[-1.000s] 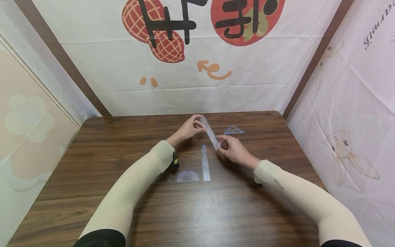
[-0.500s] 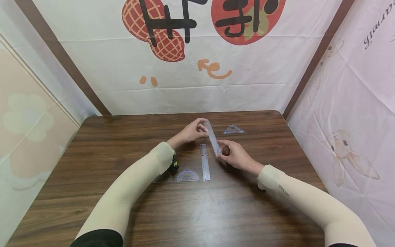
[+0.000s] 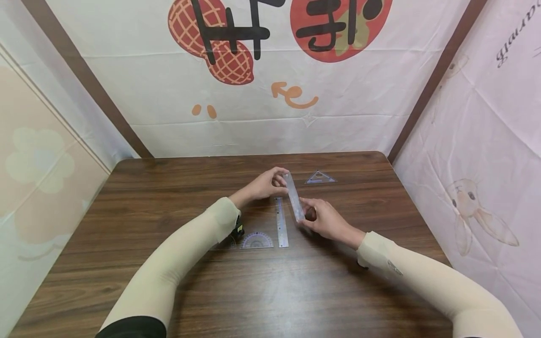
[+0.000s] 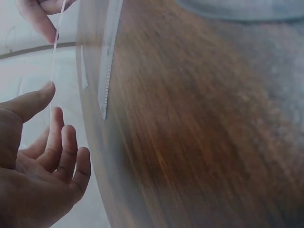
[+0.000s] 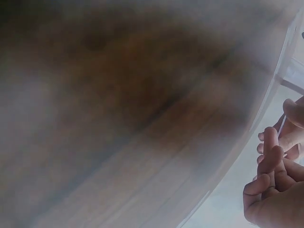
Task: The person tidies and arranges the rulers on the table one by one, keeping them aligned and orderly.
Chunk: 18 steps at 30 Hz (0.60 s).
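A clear ruler (image 3: pixel 295 197) is held above the table between both hands. My left hand (image 3: pixel 267 184) pinches its far end between thumb and fingers, and my right hand (image 3: pixel 322 218) pinches the near end. In the left wrist view the held ruler (image 4: pixel 55 57) shows edge-on as a thin line, with the left hand (image 4: pixel 42 156) at its lower end. A second clear ruler (image 3: pixel 281 225) lies on the table just left of the held one. The right wrist view shows the right hand (image 5: pixel 273 185) at its edge, blurred around it.
On the wooden table (image 3: pixel 270 291) a clear protractor (image 3: pixel 257 241) lies left of the flat ruler. Another protractor (image 3: pixel 228 243) is partly hidden by the left forearm. A clear set square (image 3: pixel 320 177) lies toward the back right. A printed cloth wall (image 3: pixel 262 136) stands behind the table.
Both hands have brought the held ruler nearer to me and slightly right, turning it closer to parallel with the flat ruler. The things lying on the table have not moved.
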Each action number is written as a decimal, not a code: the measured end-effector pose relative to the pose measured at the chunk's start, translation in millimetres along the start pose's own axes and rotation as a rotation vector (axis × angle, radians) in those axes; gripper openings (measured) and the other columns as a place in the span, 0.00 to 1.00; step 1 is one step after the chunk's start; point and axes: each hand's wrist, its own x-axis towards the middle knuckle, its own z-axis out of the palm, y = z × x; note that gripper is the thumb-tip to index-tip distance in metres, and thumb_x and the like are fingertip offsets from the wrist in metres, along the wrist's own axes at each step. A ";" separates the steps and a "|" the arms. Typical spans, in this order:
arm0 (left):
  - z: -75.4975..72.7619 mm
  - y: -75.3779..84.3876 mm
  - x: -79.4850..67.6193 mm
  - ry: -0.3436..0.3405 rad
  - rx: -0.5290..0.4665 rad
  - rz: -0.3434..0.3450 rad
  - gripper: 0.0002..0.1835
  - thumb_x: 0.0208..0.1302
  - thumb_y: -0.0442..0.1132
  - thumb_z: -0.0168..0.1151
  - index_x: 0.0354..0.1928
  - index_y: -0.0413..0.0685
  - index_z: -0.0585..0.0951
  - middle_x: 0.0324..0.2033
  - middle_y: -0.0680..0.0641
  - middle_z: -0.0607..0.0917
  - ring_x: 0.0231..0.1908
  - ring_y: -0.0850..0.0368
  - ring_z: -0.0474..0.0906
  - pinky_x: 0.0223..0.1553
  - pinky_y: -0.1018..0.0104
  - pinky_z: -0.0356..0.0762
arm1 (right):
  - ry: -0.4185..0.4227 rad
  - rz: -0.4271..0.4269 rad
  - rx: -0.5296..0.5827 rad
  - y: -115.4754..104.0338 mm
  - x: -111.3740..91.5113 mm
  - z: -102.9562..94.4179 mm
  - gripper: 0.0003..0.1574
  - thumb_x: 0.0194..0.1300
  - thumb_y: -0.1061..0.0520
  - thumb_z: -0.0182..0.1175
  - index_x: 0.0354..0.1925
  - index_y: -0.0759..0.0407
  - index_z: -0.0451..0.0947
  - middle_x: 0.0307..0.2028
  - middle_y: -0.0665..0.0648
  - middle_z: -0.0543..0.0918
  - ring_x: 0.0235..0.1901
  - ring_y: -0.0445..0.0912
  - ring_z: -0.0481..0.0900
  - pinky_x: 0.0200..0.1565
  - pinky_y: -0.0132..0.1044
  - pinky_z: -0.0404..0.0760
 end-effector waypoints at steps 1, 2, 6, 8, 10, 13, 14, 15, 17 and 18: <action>0.9 0.2 -0.5 -0.006 0.008 0.004 0.35 0.72 0.37 0.73 0.76 0.40 0.70 0.52 0.42 0.87 0.52 0.48 0.83 0.60 0.55 0.80 | -0.001 -0.003 -0.002 -0.2 -1.8 0.6 0.43 0.67 0.60 0.77 0.74 0.71 0.72 0.41 0.54 0.89 0.25 0.38 0.75 0.29 0.32 0.75; 1.7 0.5 -1.2 -0.014 0.017 0.006 0.35 0.72 0.37 0.74 0.76 0.40 0.71 0.52 0.42 0.87 0.52 0.48 0.83 0.60 0.56 0.80 | -0.004 -0.007 -0.005 -0.3 -3.4 1.3 0.43 0.67 0.59 0.77 0.73 0.72 0.72 0.41 0.54 0.89 0.25 0.37 0.75 0.28 0.32 0.76; 4.9 1.7 -3.4 -0.035 0.060 0.000 0.34 0.71 0.39 0.74 0.75 0.41 0.72 0.53 0.42 0.86 0.53 0.48 0.82 0.60 0.54 0.79 | -0.004 -0.022 -0.033 -1.2 -9.4 4.3 0.43 0.66 0.57 0.78 0.71 0.72 0.74 0.39 0.51 0.89 0.23 0.35 0.74 0.37 0.38 0.76; 6.3 1.5 -3.5 -0.036 0.086 -0.006 0.34 0.71 0.40 0.75 0.74 0.42 0.73 0.55 0.42 0.85 0.54 0.48 0.81 0.60 0.54 0.78 | -0.001 -0.030 -0.051 -2.2 -11.8 5.4 0.43 0.65 0.56 0.78 0.71 0.72 0.75 0.38 0.49 0.89 0.22 0.34 0.74 0.43 0.43 0.75; 7.8 1.2 -2.9 -0.036 0.113 -0.008 0.33 0.70 0.41 0.75 0.73 0.42 0.74 0.57 0.41 0.84 0.55 0.48 0.80 0.61 0.53 0.77 | 0.003 -0.033 -0.066 -4.0 -13.8 6.1 0.42 0.65 0.56 0.79 0.70 0.72 0.75 0.38 0.48 0.89 0.21 0.34 0.74 0.49 0.48 0.72; 10.1 -0.2 -1.9 -0.038 0.159 0.000 0.33 0.70 0.42 0.76 0.72 0.42 0.76 0.59 0.39 0.81 0.57 0.46 0.78 0.63 0.52 0.76 | 0.005 -0.037 -0.076 -4.6 -16.2 7.3 0.42 0.64 0.55 0.79 0.70 0.72 0.76 0.37 0.47 0.88 0.21 0.33 0.73 0.52 0.53 0.72; 10.9 -0.2 -2.0 -0.039 0.175 0.005 0.33 0.69 0.42 0.76 0.72 0.42 0.76 0.59 0.39 0.81 0.57 0.46 0.77 0.63 0.52 0.76 | 0.004 -0.036 -0.079 -4.9 -17.1 7.8 0.42 0.64 0.55 0.79 0.70 0.72 0.76 0.36 0.46 0.88 0.21 0.33 0.73 0.53 0.53 0.71; 11.6 -0.4 -2.3 -0.040 0.188 0.009 0.32 0.69 0.43 0.77 0.71 0.42 0.77 0.60 0.38 0.80 0.57 0.45 0.77 0.64 0.52 0.76 | 0.003 -0.034 -0.085 -5.0 -18.0 8.5 0.42 0.64 0.55 0.80 0.69 0.72 0.77 0.36 0.46 0.88 0.22 0.33 0.73 0.53 0.53 0.71; 12.9 -0.7 -3.1 -0.047 0.210 0.013 0.32 0.69 0.43 0.77 0.71 0.43 0.78 0.61 0.38 0.78 0.58 0.45 0.76 0.64 0.51 0.75 | 0.001 -0.030 -0.093 -5.3 -20.0 9.9 0.42 0.64 0.54 0.80 0.69 0.71 0.77 0.36 0.45 0.87 0.23 0.33 0.73 0.51 0.51 0.69; 13.5 -0.5 -3.6 -0.052 0.219 0.014 0.32 0.69 0.44 0.77 0.71 0.43 0.78 0.62 0.38 0.78 0.59 0.44 0.75 0.65 0.51 0.75 | 0.002 -0.030 -0.097 -4.9 -20.7 10.8 0.41 0.64 0.54 0.80 0.68 0.70 0.78 0.36 0.44 0.87 0.24 0.33 0.73 0.51 0.50 0.69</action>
